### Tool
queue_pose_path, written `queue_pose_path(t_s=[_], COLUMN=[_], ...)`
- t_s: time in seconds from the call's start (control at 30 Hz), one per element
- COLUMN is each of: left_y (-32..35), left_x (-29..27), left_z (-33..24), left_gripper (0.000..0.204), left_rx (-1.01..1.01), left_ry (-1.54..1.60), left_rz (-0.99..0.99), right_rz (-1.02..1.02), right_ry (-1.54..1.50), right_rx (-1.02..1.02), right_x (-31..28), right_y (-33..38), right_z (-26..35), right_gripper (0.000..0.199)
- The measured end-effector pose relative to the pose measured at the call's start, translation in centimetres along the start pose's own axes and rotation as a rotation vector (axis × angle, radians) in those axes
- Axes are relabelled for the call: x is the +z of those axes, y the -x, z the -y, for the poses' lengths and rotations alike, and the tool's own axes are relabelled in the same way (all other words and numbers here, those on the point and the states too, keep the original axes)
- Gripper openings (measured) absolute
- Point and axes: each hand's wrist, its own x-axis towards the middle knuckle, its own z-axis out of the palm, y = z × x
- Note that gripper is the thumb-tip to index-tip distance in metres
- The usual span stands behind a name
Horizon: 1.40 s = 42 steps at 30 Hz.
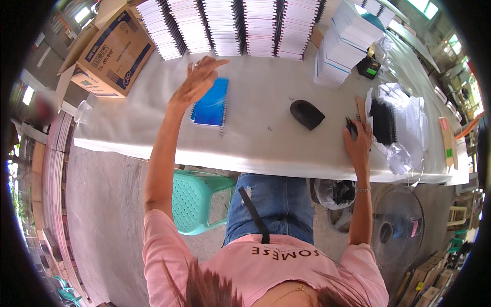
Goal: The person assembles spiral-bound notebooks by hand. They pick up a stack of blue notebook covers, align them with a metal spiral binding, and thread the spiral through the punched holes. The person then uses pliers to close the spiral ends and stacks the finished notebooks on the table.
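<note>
A blue spiral-bound notebook (211, 105) lies on the table left of centre, and a loose end of its coil sticks out below the lower right corner. Over its upper left part is my left hand (200, 77), fingers apart and stretched to the right, holding nothing; whether it touches the cover I cannot tell. Toward the table's right side, my right hand (359, 139) is closed round a small black-handled tool (351, 126), whose kind is partly hidden by the fingers. Beside that hand, black binding coils (382, 121) sit in a crumpled white plastic bag (410, 117).
Stacks of spiral-bound notebooks (222, 28) line the far edge. White paper stacks (340, 53) stand at far right, near a black tape measure-like item (367, 67). A cardboard box (113, 53) is far left. A black rounded object (307, 114) lies mid-table. Below are a green stool (192, 202) and a fan (399, 230).
</note>
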Motion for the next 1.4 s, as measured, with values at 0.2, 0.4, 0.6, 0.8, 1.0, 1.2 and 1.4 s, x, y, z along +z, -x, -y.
queue_pose_path(t_s=[0.2, 0.4, 0.6, 0.8, 1.0, 1.2, 1.4], left_y=[4.0, 6.8, 7.7, 8.5, 10.3, 10.4, 11.7], left_x=[0.7, 0.4, 1.0, 2.0, 3.2, 5.1, 5.0], left_z=[-1.5, 2.8, 3.7, 4.0, 2.6, 1.6, 1.0], left_gripper=[0.071, 0.076, 0.067, 0.064, 0.052, 0.045, 0.049], left_rx=[-0.202, -0.179, -0.024, -0.031, 0.001, -0.053, -0.102], left_ry=[-0.171, 0.202, 0.171, 0.178, 0.105, 0.232, 0.179], left_rz=[0.353, 0.280, 0.160, 0.143, -0.072, -0.207, -0.296], right_rz=[0.005, -0.078, -0.143, -0.098, -0.147, -0.147, 0.013], right_ry=[-0.141, -0.090, -0.103, -0.267, -0.796, -0.750, -0.590], right_rx=[0.007, -0.066, -0.150, -0.172, -0.077, 0.201, 0.126], right_x=[-3.5, -5.1, -6.8, -8.1, -10.7, -12.6, -10.0], right_y=[0.0, -0.7, -2.7, -5.8, -13.7, -24.9, -29.6], right_z=[-0.3, 1.7, 3.0, 4.4, 5.6, 4.8, 6.3], right_gripper=[0.027, 0.023, 0.020, 0.024, 0.040, 0.066, 0.066])
